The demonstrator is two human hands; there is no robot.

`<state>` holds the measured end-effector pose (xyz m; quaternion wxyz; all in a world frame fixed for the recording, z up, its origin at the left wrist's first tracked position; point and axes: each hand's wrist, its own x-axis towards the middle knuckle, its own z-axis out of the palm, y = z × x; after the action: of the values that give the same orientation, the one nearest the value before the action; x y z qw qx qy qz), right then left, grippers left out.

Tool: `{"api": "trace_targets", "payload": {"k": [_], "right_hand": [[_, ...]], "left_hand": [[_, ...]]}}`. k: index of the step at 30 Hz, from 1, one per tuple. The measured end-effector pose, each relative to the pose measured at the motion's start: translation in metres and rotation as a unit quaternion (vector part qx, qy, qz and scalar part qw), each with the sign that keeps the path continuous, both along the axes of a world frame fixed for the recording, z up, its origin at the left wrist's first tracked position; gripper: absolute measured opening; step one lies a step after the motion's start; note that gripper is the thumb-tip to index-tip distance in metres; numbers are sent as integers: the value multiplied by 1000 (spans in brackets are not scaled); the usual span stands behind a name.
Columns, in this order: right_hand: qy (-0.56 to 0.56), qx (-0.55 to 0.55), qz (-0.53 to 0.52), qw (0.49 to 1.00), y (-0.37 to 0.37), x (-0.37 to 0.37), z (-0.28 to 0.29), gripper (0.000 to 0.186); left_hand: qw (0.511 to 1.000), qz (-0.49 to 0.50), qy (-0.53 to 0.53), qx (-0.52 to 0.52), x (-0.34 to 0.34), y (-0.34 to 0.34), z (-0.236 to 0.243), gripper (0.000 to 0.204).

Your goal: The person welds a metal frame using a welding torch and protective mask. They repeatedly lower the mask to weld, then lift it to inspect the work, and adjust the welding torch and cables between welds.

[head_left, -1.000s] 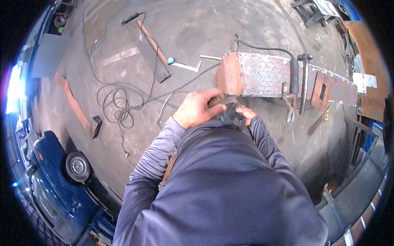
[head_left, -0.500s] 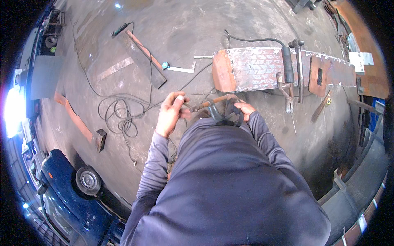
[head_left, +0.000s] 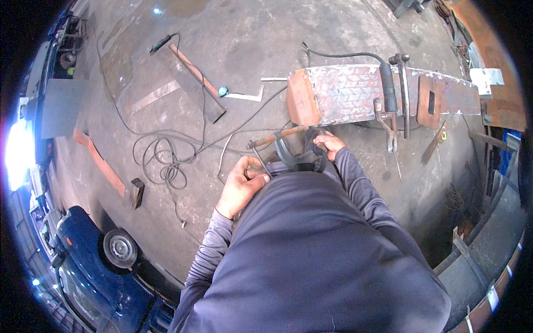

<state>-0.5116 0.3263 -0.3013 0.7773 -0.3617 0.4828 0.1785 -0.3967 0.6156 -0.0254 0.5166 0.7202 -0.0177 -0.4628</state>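
Observation:
A rusty threaded screw (head_left: 280, 135) with a thin cross bar (head_left: 259, 157) at its left end, apparently part of a screw clamp, lies in front of my torso. My left hand (head_left: 242, 186) pinches the lower end of that bar between thumb and fingers. Below the screw, a blue-grey curved piece (head_left: 283, 154) bends down toward my body; whether it joins the screw is unclear. My right hand (head_left: 331, 145) is closed at a dark part (head_left: 313, 136) beside the screw's right end. My fingers and clothing hide what it grips.
Ahead to the right lies a long steel beam (head_left: 347, 94), bearing a hammer (head_left: 403, 94), an electrode holder (head_left: 388, 89) and a slotted plate (head_left: 430, 102). Coiled cable (head_left: 166, 158), a tape measure (head_left: 223, 91) and a steel bar (head_left: 197, 89) lie leftward. A blue vehicle (head_left: 94, 266) stands lower left.
My left hand has come down and right toward my body, closing from loosely spread fingers onto the cross bar. The bar now points downward. My right hand has barely shifted.

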Motion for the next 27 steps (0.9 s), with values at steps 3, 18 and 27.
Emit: {"api": "trace_targets", "payload": {"k": [3,18,27], "right_hand": [[-25,53,18,998,-6,-10,-27,54],[-4,21,-57,998,-8,-1,-6,111],[-13,13,-97,995,5,-3,23,102]], "left_hand": [[991,107,-16,-85,-9,-21,5,32],[931,-126,-341,30,15,-16,6,44],[979,164,-40,-118,-1,-1,-32,24]]}}
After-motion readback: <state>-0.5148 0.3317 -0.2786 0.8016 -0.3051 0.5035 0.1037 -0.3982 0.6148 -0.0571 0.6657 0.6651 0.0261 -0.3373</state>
